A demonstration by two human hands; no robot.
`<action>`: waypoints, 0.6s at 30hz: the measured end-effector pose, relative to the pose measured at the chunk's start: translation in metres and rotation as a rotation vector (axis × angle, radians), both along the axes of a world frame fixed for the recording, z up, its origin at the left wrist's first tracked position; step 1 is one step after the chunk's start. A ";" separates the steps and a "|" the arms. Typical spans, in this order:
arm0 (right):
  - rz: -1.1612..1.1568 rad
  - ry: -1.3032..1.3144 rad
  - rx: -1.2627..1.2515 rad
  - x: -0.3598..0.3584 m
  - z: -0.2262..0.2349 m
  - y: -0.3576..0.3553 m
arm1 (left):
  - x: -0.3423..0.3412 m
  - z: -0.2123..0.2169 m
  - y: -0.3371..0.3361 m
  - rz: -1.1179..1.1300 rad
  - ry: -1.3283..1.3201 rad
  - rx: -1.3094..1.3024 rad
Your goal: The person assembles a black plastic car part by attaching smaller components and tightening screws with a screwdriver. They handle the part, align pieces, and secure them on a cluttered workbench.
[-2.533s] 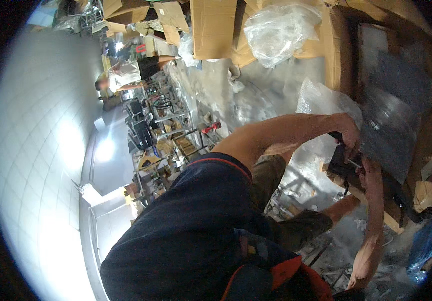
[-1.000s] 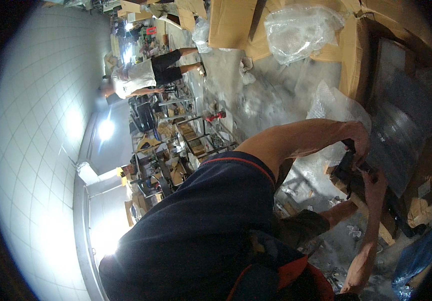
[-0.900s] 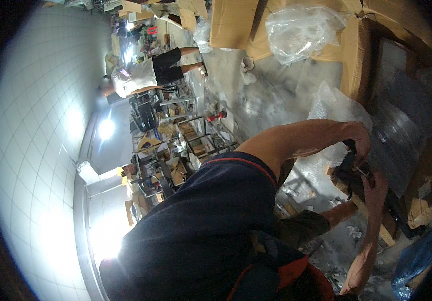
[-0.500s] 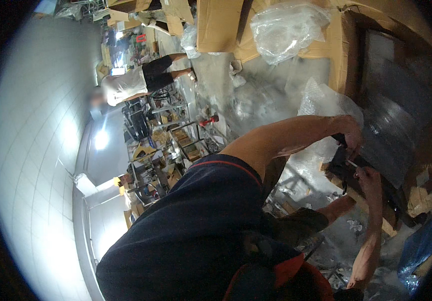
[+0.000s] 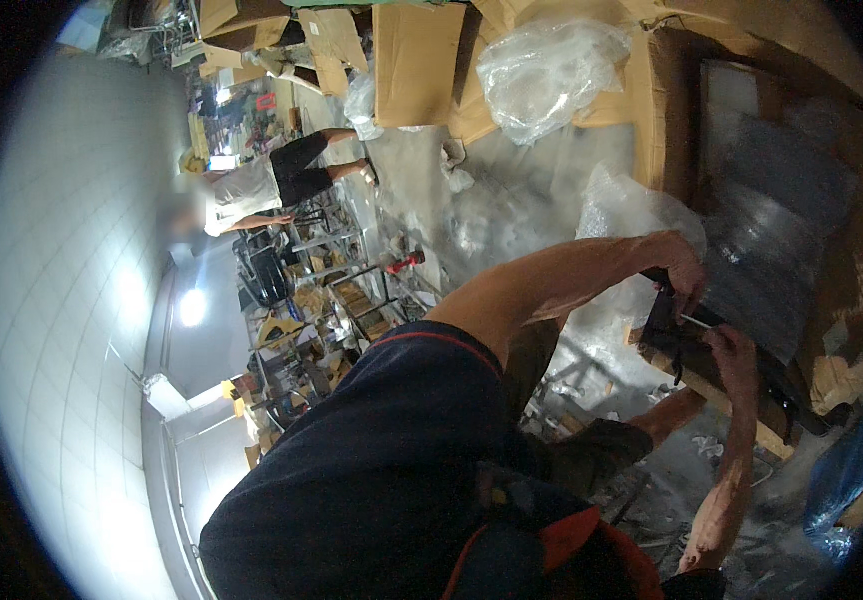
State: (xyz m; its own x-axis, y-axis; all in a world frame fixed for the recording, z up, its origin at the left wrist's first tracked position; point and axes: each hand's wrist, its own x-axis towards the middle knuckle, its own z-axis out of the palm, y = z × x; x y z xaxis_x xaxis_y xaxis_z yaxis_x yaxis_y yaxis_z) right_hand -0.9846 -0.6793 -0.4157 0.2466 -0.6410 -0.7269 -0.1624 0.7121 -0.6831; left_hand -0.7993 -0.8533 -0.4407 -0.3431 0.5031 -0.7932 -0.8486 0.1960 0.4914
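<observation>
My left hand (image 5: 688, 277) is closed over a dark edge at the near side of a dark, flat item; a black piece shows beside its wrist, too dim to name. My right hand (image 5: 733, 352) sits just below it, fingers pinched on a thin pale rod (image 5: 695, 321) that points toward the left hand. The flat item (image 5: 781, 220) is under grey see-through wrapping and stands in a large cardboard box (image 5: 651, 130). A short black strap-like piece (image 5: 678, 365) hangs beside the hands. My fingertips are partly hidden in shadow.
Crumpled clear plastic (image 5: 551, 75) lies on cardboard at the top, and bubble wrap (image 5: 636, 205) rests by the box. A blue plastic-wrapped bundle (image 5: 856, 460) is at lower right. At left, a person (image 5: 251, 195) stands near cluttered shelves (image 5: 341, 290). A red tool (image 5: 406, 262) lies near them.
The whole view has shifted slightly. My right hand is a little farther from the left, and more of the pale rod shows between them. The other person's arm now hangs in view.
</observation>
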 end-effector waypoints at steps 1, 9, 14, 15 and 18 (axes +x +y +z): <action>-0.062 0.016 -0.026 -0.006 -0.001 0.000 | -0.001 -0.001 0.000 -0.015 0.008 -0.029; -0.445 -0.037 0.157 -0.039 0.013 0.018 | -0.032 -0.010 -0.020 0.204 0.100 -0.123; -0.910 -0.391 0.247 -0.048 0.028 0.069 | -0.046 0.001 -0.037 0.530 -0.240 -0.164; -0.937 -0.399 0.222 -0.050 0.032 0.082 | -0.047 0.006 -0.038 0.547 -0.196 -0.186; -1.024 -0.353 0.201 -0.061 0.051 0.125 | -0.053 0.033 -0.022 0.609 -0.046 -0.241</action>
State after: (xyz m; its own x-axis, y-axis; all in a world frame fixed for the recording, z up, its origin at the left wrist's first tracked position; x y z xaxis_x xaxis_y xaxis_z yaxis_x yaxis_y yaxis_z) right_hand -1.0459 -0.5546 -0.3651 -0.1201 -0.5386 -0.8340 0.7498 0.5013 -0.4318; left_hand -0.8518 -0.8753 -0.4081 -0.4737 0.0360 -0.8800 -0.8616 -0.2257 0.4546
